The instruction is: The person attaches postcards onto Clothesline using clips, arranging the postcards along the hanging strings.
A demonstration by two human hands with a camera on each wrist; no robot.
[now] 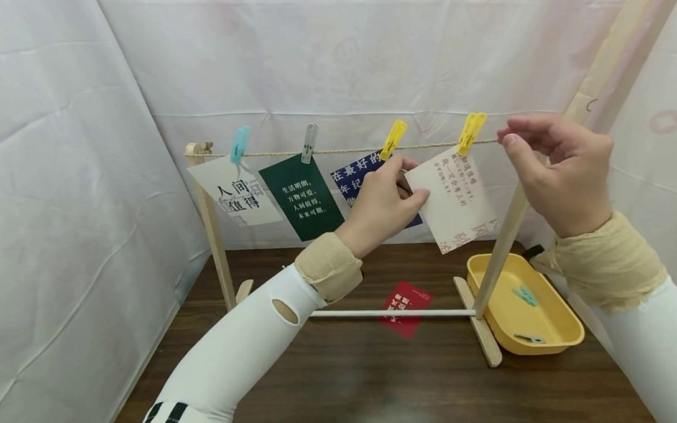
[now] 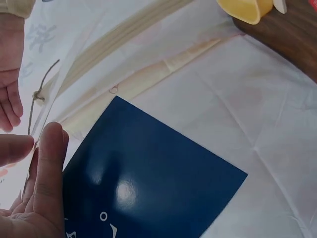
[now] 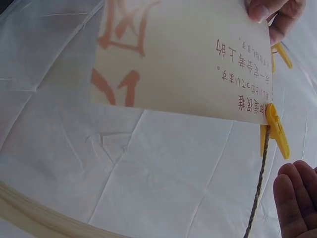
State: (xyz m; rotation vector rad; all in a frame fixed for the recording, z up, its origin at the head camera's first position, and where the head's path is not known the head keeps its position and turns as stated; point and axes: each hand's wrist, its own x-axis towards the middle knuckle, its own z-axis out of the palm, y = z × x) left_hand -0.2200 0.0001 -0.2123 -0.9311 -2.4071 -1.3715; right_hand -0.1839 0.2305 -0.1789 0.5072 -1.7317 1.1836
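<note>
My left hand (image 1: 379, 208) pinches the left edge of a cream card (image 1: 453, 200) with orange-red writing between thumb and fingers. This card hangs tilted from a yellow clothespin (image 1: 472, 134) on the twine (image 1: 340, 151). Just right of that clothespin, my right hand (image 1: 561, 169) is raised with nothing in it, fingers loosely bent; in the right wrist view its fingertips (image 3: 287, 186) are apart from the clip. Behind the left hand hangs a blue card (image 2: 148, 168), partly hidden in the head view, under another yellow clothespin (image 1: 394, 140).
A white card (image 1: 238, 192) and a green card (image 1: 301, 198) hang farther left from a blue clothespin (image 1: 240, 144) and a clear one (image 1: 310, 143). Below, a red card (image 1: 407, 304) lies near the white crossbar (image 1: 346, 312). A yellow tray (image 1: 558, 331) with clothespins stands by the wooden post (image 1: 502, 254).
</note>
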